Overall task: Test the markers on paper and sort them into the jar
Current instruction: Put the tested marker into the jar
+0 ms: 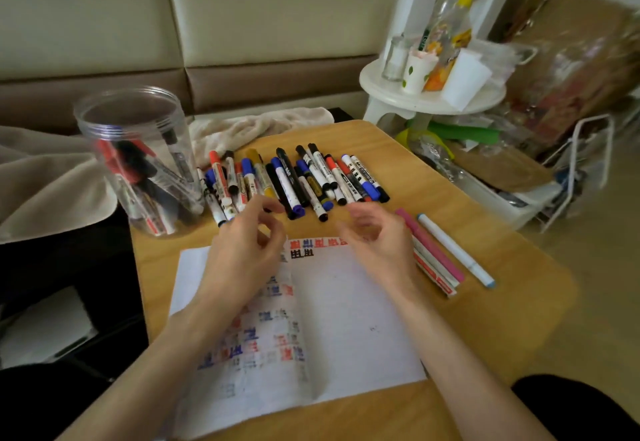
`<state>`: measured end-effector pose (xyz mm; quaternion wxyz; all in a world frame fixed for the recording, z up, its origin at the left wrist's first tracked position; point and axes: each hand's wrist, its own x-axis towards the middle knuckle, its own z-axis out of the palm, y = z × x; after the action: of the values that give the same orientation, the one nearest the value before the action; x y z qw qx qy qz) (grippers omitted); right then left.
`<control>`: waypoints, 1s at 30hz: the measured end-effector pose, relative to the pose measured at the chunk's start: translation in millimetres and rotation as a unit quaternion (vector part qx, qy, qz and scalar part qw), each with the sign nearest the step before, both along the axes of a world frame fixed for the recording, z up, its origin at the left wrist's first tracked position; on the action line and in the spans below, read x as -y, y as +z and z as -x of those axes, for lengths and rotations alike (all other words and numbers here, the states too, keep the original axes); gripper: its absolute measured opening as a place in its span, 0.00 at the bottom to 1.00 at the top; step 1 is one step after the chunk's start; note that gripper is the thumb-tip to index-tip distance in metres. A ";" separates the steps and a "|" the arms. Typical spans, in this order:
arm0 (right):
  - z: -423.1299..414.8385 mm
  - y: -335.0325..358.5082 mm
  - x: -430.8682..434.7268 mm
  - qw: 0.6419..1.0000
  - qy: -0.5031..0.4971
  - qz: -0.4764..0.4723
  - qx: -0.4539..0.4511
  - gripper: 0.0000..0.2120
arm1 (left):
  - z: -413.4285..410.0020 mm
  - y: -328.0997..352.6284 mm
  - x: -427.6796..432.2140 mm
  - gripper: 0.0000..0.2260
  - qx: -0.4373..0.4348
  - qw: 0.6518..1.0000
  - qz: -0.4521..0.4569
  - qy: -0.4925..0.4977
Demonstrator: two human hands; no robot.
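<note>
A row of several markers (304, 177) with red, blue, black and yellow caps lies across the far part of the wooden table (502, 319). A clear plastic jar (138, 160) at the far left holds several markers. A white paper (353, 319) covered with red, blue and black test marks lies in the middle. My left hand (242, 250) and my right hand (377, 243) hover over the paper's far edge, just short of the marker row, fingers loosely curled and holding nothing. A pink marker (433, 250), a white-and-blue marker (457, 250) and a red-and-white marker (438, 276) lie right of my right hand.
A beige towel (256, 129) lies behind the markers, and a blanket (45, 177) at the left. A white stool (433, 94) with cups and a bottle stands at the back right. Boxes and a wire rack (581, 170) crowd the floor to the right.
</note>
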<state>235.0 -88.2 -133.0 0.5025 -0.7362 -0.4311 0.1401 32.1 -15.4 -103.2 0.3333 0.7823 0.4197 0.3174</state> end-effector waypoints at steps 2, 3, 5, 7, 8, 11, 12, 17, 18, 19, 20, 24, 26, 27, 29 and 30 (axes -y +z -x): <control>-4.3 -0.2 -1.1 0.999 -0.027 0.019 0.041 0.18 | 1.7 -1.1 -3.2 0.08 0.012 1.000 0.004 0.003; -5.3 0.5 -2.9 0.996 -0.040 0.030 0.072 0.18 | 2.2 -1.1 -3.2 0.08 0.013 1.000 0.004 0.001; -5.2 2.3 -9.8 0.986 -0.068 0.054 0.141 0.18 | 3.1 -1.0 -2.6 0.08 0.007 1.000 -0.006 -0.002; -6.2 4.8 -18.2 0.973 -0.097 0.076 0.195 0.18 | 3.0 -1.3 -2.4 0.09 0.004 1.000 -0.015 -0.005; -6.7 6.4 -22.3 0.967 -0.109 0.089 0.214 0.17 | 3.1 -2.0 -2.9 0.09 0.004 1.000 -0.016 -0.005; -7.0 9.2 -30.7 0.953 -0.129 0.128 0.243 0.14 | 2.8 -5.8 -3.9 0.09 0.001 1.000 -0.014 -0.006; -6.8 9.0 -32.8 0.950 -0.134 0.139 0.245 0.13 | 2.4 -7.1 -3.9 0.09 -0.001 1.000 -0.015 -0.010; -3.7 10.0 -31.7 0.943 -0.150 0.139 0.261 0.10 | -0.5 -12.2 -3.9 0.10 -0.013 0.999 -0.023 -0.018; -2.7 11.0 -29.5 0.946 -0.153 0.127 0.255 0.10 | -1.2 -12.5 -3.9 0.10 -0.018 0.999 -0.026 -0.018; -1.7 12.6 -26.8 0.950 -0.158 0.109 0.246 0.09 | -1.9 -12.7 -3.9 0.10 -0.024 0.999 -0.031 -0.017; -1.2 13.8 -24.3 0.955 -0.161 0.081 0.234 0.09 | -2.4 -12.6 -4.0 0.10 -0.029 0.999 -0.035 -0.016; 0.8 23.5 -8.2 0.972 -0.141 -0.104 0.154 0.08 | -3.3 -11.3 -2.9 0.11 -0.050 0.998 -0.044 -0.016; 5.8 33.2 3.2 0.973 -0.126 -0.170 0.096 0.07 | -4.0 -11.1 -2.4 0.12 -0.056 0.997 -0.050 -0.019; 8.3 38.3 8.8 0.972 -0.121 -0.192 0.061 0.07 | -4.5 -11.0 -2.3 0.12 -0.056 0.997 -0.054 -0.021; 12.7 48.2 18.9 0.969 -0.113 -0.220 -0.016 0.06 | -4.4 -10.2 -1.3 0.14 -0.047 0.996 -0.070 -0.026; 13.6 52.6 23.1 0.967 -0.106 -0.224 -0.055 0.05 | -4.0 -9.3 0.0 0.16 -0.039 0.995 -0.083 -0.032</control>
<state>221.4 -111.2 -80.5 0.6895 -0.6376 -0.3427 0.0266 36.1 -15.4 -112.5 0.2606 0.8322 0.3789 0.3097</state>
